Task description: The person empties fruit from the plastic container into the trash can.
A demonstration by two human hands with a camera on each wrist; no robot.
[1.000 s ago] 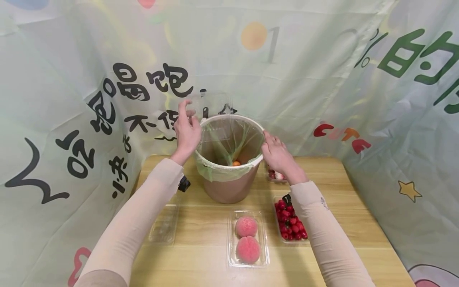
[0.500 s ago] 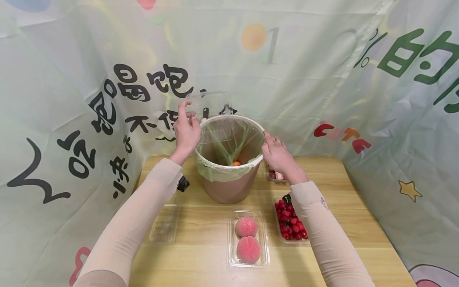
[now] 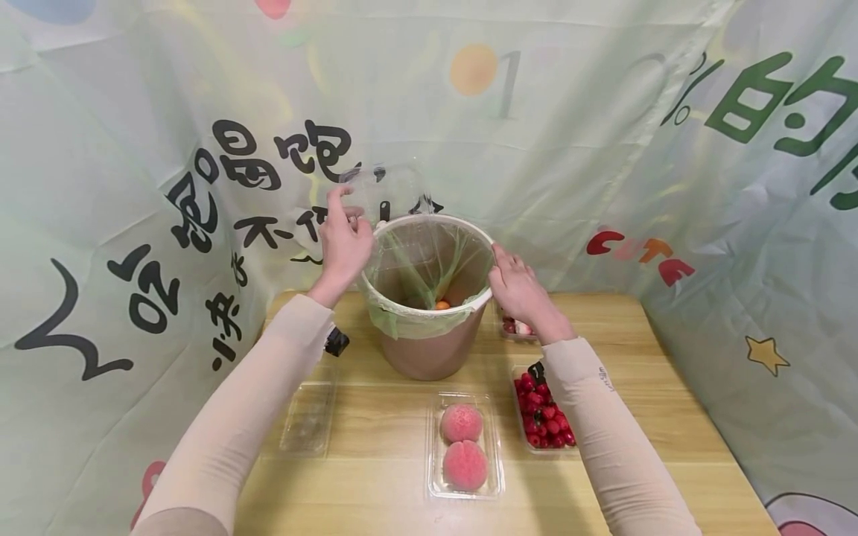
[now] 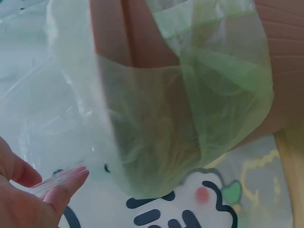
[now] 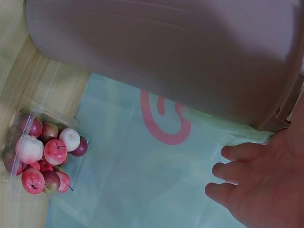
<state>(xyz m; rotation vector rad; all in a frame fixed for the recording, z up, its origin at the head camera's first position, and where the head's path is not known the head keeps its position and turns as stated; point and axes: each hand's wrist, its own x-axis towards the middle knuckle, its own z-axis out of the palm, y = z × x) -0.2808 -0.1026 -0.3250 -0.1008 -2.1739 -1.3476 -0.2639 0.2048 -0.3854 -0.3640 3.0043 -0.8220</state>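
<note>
A clear plastic container (image 3: pixel 392 186), pinched at its edge by my left hand (image 3: pixel 345 246), is tilted over the back left of the trash bin (image 3: pixel 425 350). In the left wrist view, thumb and fingers of the left hand (image 4: pixel 28 199) press on the container's thin edge (image 4: pixel 61 179). My right hand (image 3: pixel 521 289) grips the bin's right rim. From the right wrist view, several fingertips of that right hand (image 5: pixel 251 175) show outside the bin wall (image 5: pixel 161 52). A pale green bag (image 3: pixel 418 321) lines the bin and folds over its rim. Inside lies a small orange fruit (image 3: pixel 442 305).
On the wooden table (image 3: pixel 375 476), a clear tray holds two pink peaches (image 3: pixel 464 447). A box of red fruit (image 3: pixel 544 417) sits by the right forearm, with a box of mixed small fruit (image 5: pixel 45 156) behind. At left lies another clear container (image 3: pixel 308 417).
My left hand has shifted slightly left, and the clear container has tilted a little with it. The right hand and the bin stay put.
</note>
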